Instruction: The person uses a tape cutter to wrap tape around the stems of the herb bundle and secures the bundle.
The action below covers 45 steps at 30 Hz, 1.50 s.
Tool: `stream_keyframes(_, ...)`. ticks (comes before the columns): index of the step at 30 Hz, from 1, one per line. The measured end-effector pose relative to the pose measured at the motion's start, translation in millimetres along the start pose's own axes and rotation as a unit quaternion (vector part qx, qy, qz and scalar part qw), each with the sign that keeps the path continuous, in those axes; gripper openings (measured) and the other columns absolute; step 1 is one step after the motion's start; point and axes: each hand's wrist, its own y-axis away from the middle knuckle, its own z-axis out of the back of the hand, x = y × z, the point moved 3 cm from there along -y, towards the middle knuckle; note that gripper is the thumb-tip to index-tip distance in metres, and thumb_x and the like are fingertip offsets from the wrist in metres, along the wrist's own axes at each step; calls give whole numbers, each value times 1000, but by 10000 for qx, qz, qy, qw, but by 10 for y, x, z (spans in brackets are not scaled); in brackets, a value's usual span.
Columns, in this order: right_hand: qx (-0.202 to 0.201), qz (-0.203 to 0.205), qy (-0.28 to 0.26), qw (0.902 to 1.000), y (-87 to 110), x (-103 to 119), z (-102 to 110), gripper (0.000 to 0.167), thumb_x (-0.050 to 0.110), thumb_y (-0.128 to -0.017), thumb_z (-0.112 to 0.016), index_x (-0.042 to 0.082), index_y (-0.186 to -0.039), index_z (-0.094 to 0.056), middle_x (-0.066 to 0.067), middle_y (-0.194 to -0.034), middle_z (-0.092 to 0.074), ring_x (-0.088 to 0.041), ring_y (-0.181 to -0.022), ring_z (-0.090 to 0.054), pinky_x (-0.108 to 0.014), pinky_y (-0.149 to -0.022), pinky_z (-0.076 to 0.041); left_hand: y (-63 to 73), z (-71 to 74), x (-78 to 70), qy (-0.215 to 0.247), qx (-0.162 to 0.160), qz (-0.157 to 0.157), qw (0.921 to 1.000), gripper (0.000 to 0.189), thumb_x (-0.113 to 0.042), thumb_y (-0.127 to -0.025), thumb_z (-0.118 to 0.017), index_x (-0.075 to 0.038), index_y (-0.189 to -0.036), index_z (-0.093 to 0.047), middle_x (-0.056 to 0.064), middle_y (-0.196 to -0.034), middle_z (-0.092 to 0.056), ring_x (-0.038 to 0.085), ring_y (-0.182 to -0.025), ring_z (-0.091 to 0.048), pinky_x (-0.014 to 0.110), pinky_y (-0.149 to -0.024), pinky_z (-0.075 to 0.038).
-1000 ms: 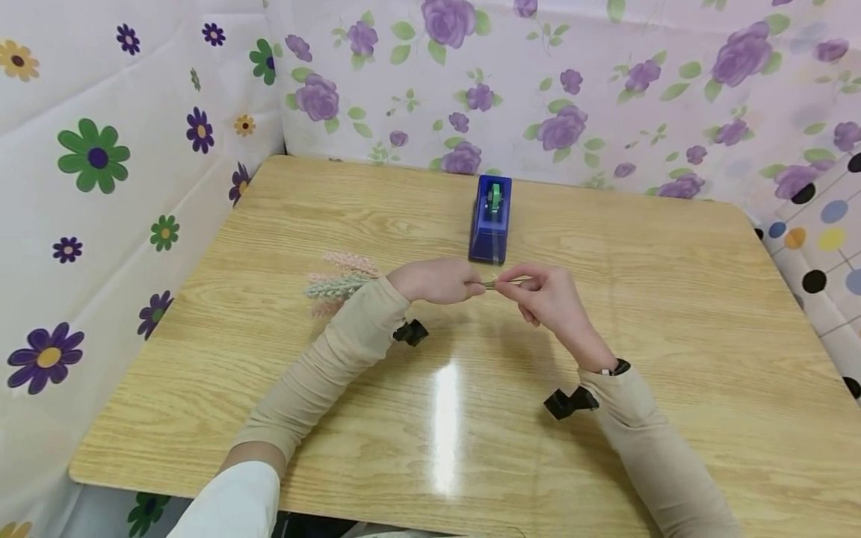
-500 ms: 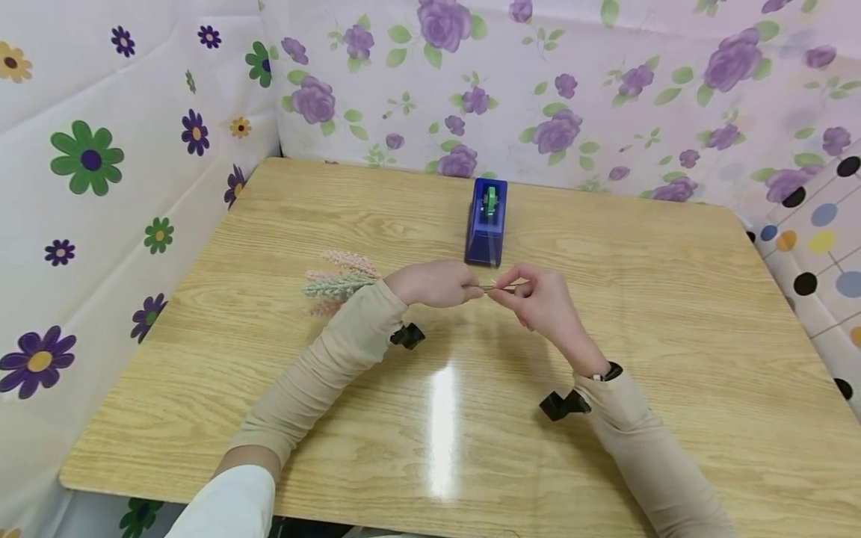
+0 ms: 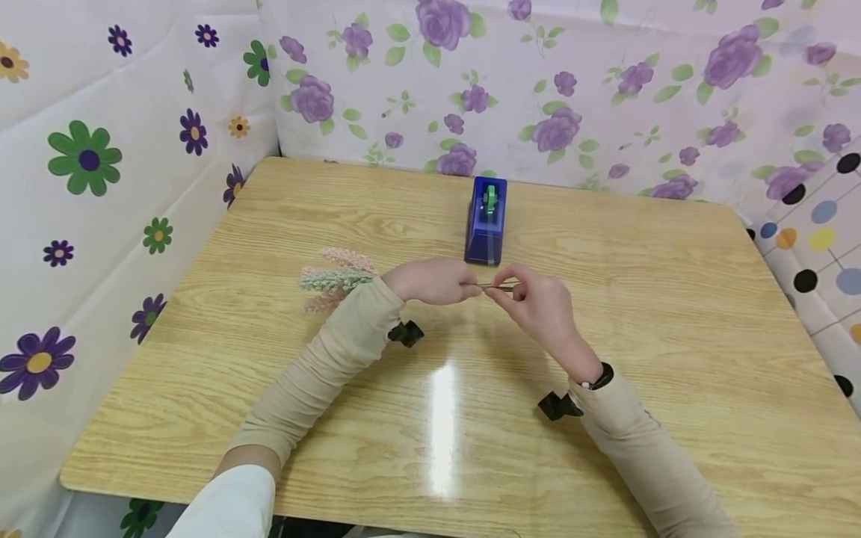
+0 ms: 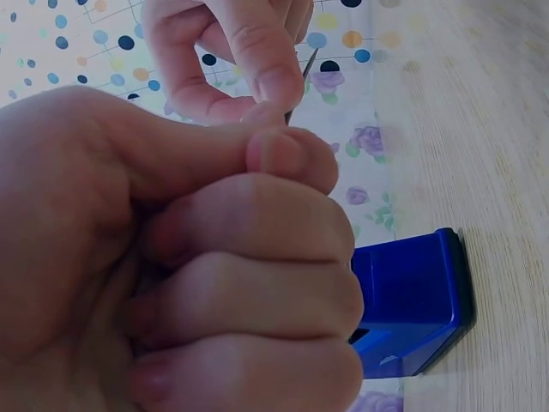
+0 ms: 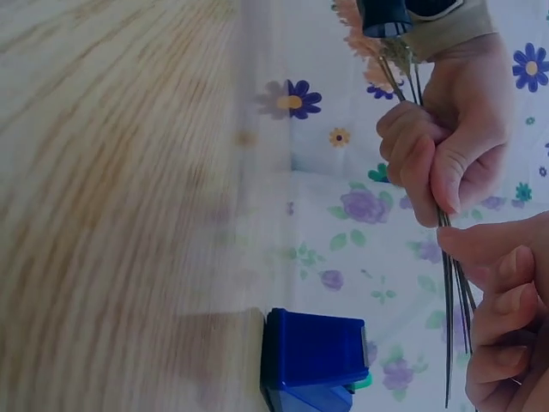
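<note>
My left hand (image 3: 436, 281) grips a small bunch of artificial flowers (image 3: 336, 280), pink and pale green sprigs whose heads stick out to the left beyond my wrist. Its fingers are curled round the thin dark stems, as the left wrist view shows. Close beside it, my right hand (image 3: 541, 305) pinches the stems (image 5: 448, 292) between thumb and index finger. The stem ends run on past the right fingers. Just behind both hands stands a blue tape dispenser (image 3: 486, 224) with a green core and a strip of clear tape at its front.
The wood-grain table (image 3: 303, 418) carries the dispenser near its back middle. A flowered cloth (image 3: 558, 97) hangs along the back edge, with more patterned cloth at the left and right sides. Black wrist mounts (image 3: 560, 406) stick out below the sleeves.
The right fingers shift slightly at the stems, and the small pale bit at their tips no longer shows. The left hand keeps its hold on the flowers. The head view shifts a little.
</note>
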Motion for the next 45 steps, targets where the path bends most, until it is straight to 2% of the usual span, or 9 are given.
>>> stream_keyframes(7,-78,351,705,9969,12,-6,17,22,25,-83,-77,8,-94,-68,0,-42,-43,0,-40,-21,-20,-43,-16,20,4,7,44,50,-75,9999,34,-25,-104,-41,-14,-74,-52,-5,-60,-34,7,-52,-30,23,-56,-30)
stream_keyframes(11,137,609,1138,9915,20,-5,18,20,29,-86,-74,9,-85,-72,1,-42,-39,-3,-40,-19,-19,-43,-14,30,-4,7,-9,76,-231,9997,40,-24,-104,-42,-16,-65,-42,-5,-59,-32,7,-52,-27,22,-56,-28)
stream_keyframes(14,207,784,1313,9880,22,4,29,22,30,-87,-72,10,-79,-71,2,-41,-38,-5,-38,-19,-20,-42,-13,34,4,10,-26,49,-283,9996,41,-25,-105,-42,-16,-65,-44,-5,-59,-33,8,-50,-27,23,-56,-28)
stream_keyframes(18,204,914,1427,9853,25,19,58,22,28,-87,-72,10,-75,-69,1,-41,-41,-5,-37,-21,-20,-42,-14,52,25,10,30,55,-240,9997,41,-29,-106,-38,-9,-79,-62,-2,-66,-42,9,-52,-32,25,-58,-32)
stream_keyframes(23,95,1079,1610,9810,26,23,74,22,26,-87,-73,10,-72,-67,0,-42,-44,-3,-38,-25,-20,-41,-17,69,59,20,317,-65,-34,9995,48,-32,-107,-31,-6,-95,-69,4,-80,-53,12,-63,-42,26,-62,-35)
stream_keyframes(28,17,1216,1685,9782,34,14,71,25,26,-86,-73,9,-70,-66,0,-40,-40,-5,-37,-23,-20,-42,-13,65,90,12,387,-404,-81,9984,42,-27,-106,-37,-9,-83,-68,-1,-71,-50,10,-55,-36,25,-57,-33)
stream_keyframes(35,-24,1346,1879,9729,50,11,40,22,25,-85,-75,10,-69,-69,1,-40,-40,-5,-38,-23,-20,-42,-12,42,69,33,608,-480,-115,9969,38,-23,-103,-46,-12,-73,-65,-5,-56,-45,8,-47,-37,22,-51,-34)
stream_keyframes(41,-5,1389,2294,9634,70,35,17,31,30,-84,-75,14,-60,-63,3,-41,-32,-8,-39,-25,-21,-44,-11,27,56,43,815,-445,-52,9957,32,-19,-100,-52,-7,-76,-68,-3,-58,-52,8,-50,-47,21,-52,-42)
stream_keyframes(45,-184,1556,2364,9589,78,52,13,28,27,-81,-78,13,-61,-65,2,-41,-44,-12,-37,-35,-22,-40,-18,22,38,48,989,-376,5,9944,24,-15,-98,-57,-3,-81,-69,-2,-60,-54,8,-52,-51,21,-55,-47)
